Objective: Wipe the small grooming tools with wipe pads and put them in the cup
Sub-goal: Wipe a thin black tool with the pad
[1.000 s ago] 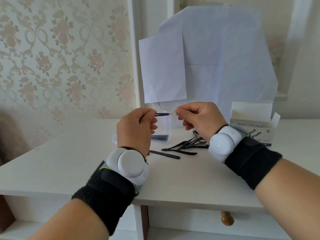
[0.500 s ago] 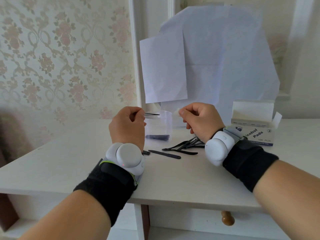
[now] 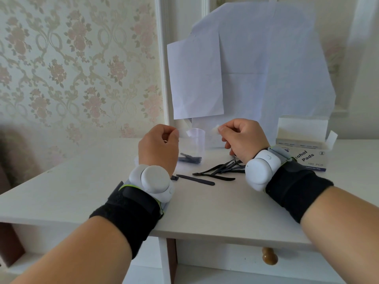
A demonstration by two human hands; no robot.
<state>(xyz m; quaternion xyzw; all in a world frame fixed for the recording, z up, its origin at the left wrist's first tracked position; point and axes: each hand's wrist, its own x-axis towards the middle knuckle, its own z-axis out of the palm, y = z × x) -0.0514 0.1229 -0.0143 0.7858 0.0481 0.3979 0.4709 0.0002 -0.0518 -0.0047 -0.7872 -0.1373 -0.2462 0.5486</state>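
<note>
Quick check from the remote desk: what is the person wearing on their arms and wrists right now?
Both forearms are bare, with no sleeves. Each wrist carries a wide black fabric wrap with a white rounded device strapped on top. The left wrist wrap shows a thin yellow-green edge beside its disc-shaped device. The right wrist wrap has a grey strap piece above its smoother, pebble-shaped device. No rings or gloves are visible.
</note>
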